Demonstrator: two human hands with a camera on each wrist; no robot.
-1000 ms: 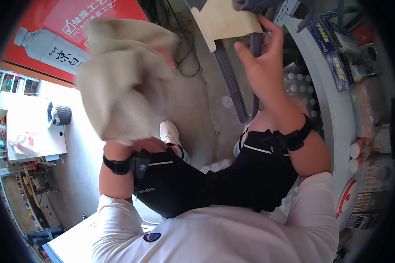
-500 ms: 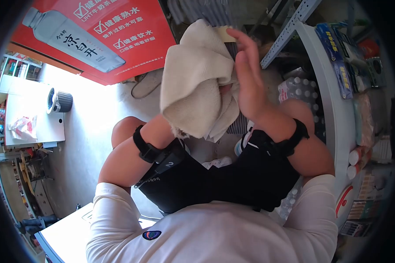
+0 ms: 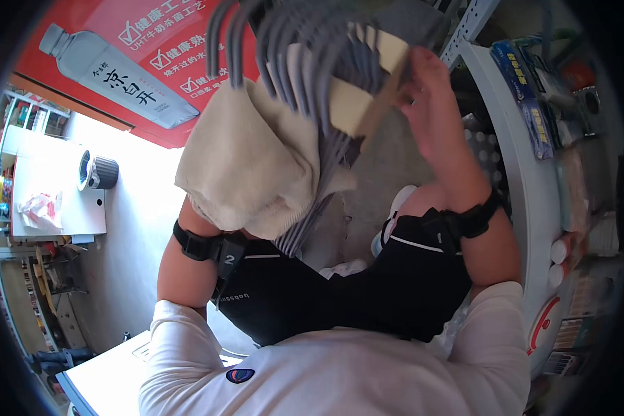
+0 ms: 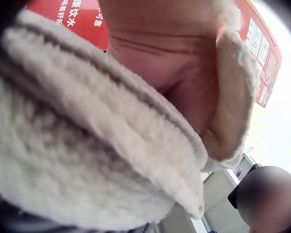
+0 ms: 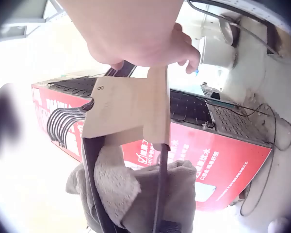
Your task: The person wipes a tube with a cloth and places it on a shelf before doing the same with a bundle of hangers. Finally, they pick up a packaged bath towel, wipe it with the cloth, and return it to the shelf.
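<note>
A thick beige cloth (image 3: 246, 163), ribbed outside and fleecy inside, hangs from my left hand. In the head view the cloth hides that hand; in the left wrist view the left hand (image 4: 169, 63) shows with cloth folded around its palm and thumb, gripping it. My right hand (image 3: 433, 104) holds a bundle of dark grey clothes hangers (image 3: 284, 76) by its tan cardboard sleeve (image 3: 350, 107). The hooks point to the upper left, and the hangers' lower ends (image 3: 310, 225) overlap the cloth. In the right wrist view the right hand (image 5: 140, 41) is at the sleeve's top edge.
A red carton (image 3: 166, 125) printed with a water bottle stands ahead on the left. On the right runs a pale shelf (image 3: 523, 180) stocked with packaged goods (image 3: 534, 111). A white table (image 3: 55, 201) with a grey striped bin (image 3: 98, 172) is at far left.
The cloth swung right across the hangers, then back left. The hanger bundle has tilted, its hooks coming down into view at upper left. The right hand, with fingers straight half a second ago, now holds the sleeve.
</note>
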